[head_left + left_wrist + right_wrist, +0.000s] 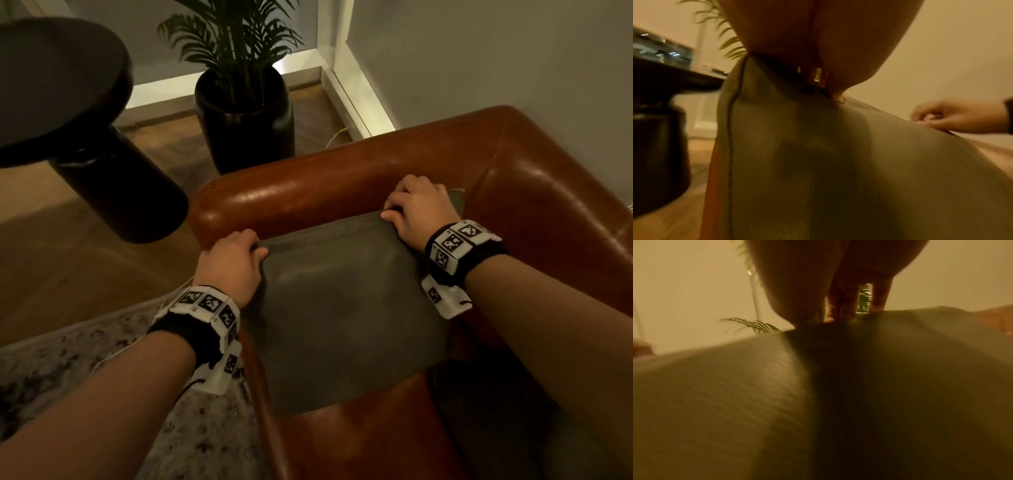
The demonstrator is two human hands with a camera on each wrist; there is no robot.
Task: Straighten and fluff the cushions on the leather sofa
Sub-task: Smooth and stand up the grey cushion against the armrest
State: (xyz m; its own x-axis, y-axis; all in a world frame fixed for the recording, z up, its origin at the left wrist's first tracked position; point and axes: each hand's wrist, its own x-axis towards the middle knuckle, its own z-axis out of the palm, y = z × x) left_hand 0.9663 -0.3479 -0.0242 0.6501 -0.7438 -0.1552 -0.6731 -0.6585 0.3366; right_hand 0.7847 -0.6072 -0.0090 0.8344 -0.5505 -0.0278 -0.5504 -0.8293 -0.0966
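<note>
A square grey-green cushion stands tilted on the seat of the brown leather sofa, its top edge near the armrest. My left hand grips the cushion's upper left corner, fingers curled behind it and thumb on the front. My right hand grips the upper right corner the same way. In the left wrist view the cushion fills the frame, with piping down its left edge, and the right hand shows at the far corner. The right wrist view shows my fingers curled over the cushion's top edge.
A dark round side table stands left of the sofa. A potted palm in a black pot sits behind the armrest. A patterned rug lies on the wood floor at lower left. The wall is close behind the sofa on the right.
</note>
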